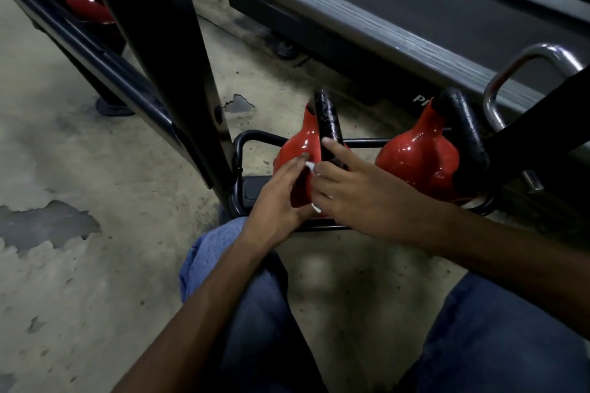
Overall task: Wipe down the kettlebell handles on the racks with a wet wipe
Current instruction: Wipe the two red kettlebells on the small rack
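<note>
Past the denim knees, the left hand lies fingers nearly straight against the red kettlebell on the rack's bottom rail, its grip open, fingertips at the wet wipe; the right hand's grip is closed on that limp, damp wipe, index finger stretched onto the black handle; the bell looks heavy and should not shift, so the wipe can wrap the pebbled handle firmly.

White lettering on the dark side frame of the treadmill starts with "P"; the red kettlebell hides the rest.
</note>
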Tool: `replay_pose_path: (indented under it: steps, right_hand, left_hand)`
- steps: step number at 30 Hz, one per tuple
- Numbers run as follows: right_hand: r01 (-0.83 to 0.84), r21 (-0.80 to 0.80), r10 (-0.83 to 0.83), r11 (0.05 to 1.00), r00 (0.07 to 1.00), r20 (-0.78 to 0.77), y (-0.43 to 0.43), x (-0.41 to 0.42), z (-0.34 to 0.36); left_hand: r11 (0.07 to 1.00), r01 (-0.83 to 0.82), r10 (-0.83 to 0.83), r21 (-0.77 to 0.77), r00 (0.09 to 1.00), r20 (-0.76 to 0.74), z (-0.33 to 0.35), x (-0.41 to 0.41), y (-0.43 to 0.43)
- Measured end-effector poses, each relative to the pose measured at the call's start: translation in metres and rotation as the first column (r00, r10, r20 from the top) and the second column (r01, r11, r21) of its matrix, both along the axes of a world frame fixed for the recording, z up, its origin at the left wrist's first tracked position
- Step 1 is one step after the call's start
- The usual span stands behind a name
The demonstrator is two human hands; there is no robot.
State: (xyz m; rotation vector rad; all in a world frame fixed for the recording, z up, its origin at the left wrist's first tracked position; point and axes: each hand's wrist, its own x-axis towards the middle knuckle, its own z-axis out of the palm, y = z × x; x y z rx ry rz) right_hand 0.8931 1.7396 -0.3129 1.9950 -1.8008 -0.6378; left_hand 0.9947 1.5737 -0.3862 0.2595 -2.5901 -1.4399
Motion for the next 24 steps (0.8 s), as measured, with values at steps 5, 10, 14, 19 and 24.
replay_pose_path:
  steps: [5,10,14,19,24]
  right_hand:
    - [-0.135,-0.212,0.153,0.968,0.986,0.071,0.028,-0.002,-0.003]
    - [0.067,-0.484,0.161,0.873,0.896,0.413,0.046,-0.017,-0.017]
    - [0.451,-0.521,0.125,0.725,0.657,0.743,0.062,-0.032,-0.007]
    - [0.755,-0.442,0.159,0.485,0.421,0.893,0.094,-0.057,0.025]
    - [0.836,-0.393,0.189,0.384,0.346,0.919,0.125,-0.092,0.045]
  left_hand:
    - [0.997,-0.071,0.073,0.017,0.993,-0.089,0.015,0.007,0.011]
    - [0.982,-0.183,0.164,-0.05,0.951,-0.261,0.042,0.006,0.031]
    - [0.953,-0.232,0.151,-0.193,0.92,-0.362,0.062,-0.008,0.055]
    - [0.958,-0.202,0.107,-0.205,0.911,-0.398,0.074,-0.038,0.099]
    - [0.978,0.008,-0.064,-0.209,0.963,-0.263,0.073,-0.083,0.14]
